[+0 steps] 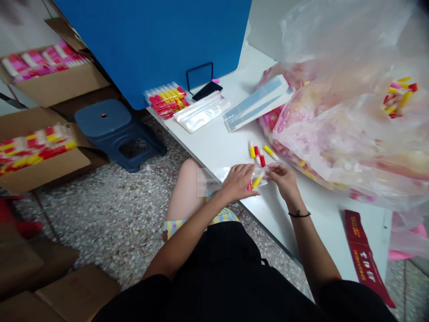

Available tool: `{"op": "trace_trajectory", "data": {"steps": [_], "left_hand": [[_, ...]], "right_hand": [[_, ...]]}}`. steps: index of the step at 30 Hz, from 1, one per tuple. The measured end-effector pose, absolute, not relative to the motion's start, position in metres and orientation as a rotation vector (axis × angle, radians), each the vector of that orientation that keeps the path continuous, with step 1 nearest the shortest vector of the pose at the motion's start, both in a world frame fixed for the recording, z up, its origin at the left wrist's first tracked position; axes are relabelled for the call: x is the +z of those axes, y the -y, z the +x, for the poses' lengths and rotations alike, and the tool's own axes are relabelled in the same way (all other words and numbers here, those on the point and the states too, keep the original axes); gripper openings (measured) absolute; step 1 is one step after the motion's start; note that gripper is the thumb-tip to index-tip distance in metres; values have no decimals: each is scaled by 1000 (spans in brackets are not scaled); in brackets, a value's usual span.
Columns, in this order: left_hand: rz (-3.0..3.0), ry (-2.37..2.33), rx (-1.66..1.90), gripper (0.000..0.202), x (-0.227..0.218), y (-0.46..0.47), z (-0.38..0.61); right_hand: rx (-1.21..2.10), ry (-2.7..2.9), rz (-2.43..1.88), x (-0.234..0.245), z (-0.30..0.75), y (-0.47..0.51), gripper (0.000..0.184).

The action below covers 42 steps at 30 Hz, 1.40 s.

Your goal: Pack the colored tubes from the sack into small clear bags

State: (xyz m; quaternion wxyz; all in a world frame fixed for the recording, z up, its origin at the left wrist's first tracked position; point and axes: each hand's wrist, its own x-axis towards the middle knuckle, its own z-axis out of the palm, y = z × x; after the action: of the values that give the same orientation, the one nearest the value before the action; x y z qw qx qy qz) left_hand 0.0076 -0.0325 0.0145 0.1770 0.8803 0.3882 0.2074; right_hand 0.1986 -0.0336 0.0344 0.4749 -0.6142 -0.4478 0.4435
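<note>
Nearest my view, two bare forearms reach over the edge of a white table point(330, 223); the left hand point(237, 182) is curled, its fingers closed over a clear plastic sleeve point(209, 181), and the right hand point(283, 178), a black cord bracelet point(299, 214) at its wrist, is half closed, pinching the sleeve's other side. Between them a small red-and-yellow tube point(257, 181) shows through the film; I can't tell how far in it sits. I judge the film light, soft and slippery, so I'd hold it by its edges; the tube looks light and stiff, easiest taken around its barrel. Just beyond, loose tubes point(257, 153) lie on the tabletop; to the right, a large clear bag point(338, 134) slumps, filled with more tubes. Farther along the table are flat packs of sleeves point(201, 114) and a tray of tubes point(166, 100); a red printed strip point(363, 257) lies at the right. Left of the table, on the floor, stand a blue stool point(114, 134) and cardboard boxes point(43, 80) of tubes.
</note>
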Motion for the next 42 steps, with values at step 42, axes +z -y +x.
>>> {"op": "trace_trajectory", "data": {"steps": [42], "left_hand": [[2499,-1122,575,96,15,34,9]], "right_hand": [[1174,1254,-1616,37,199,31,34]]}}
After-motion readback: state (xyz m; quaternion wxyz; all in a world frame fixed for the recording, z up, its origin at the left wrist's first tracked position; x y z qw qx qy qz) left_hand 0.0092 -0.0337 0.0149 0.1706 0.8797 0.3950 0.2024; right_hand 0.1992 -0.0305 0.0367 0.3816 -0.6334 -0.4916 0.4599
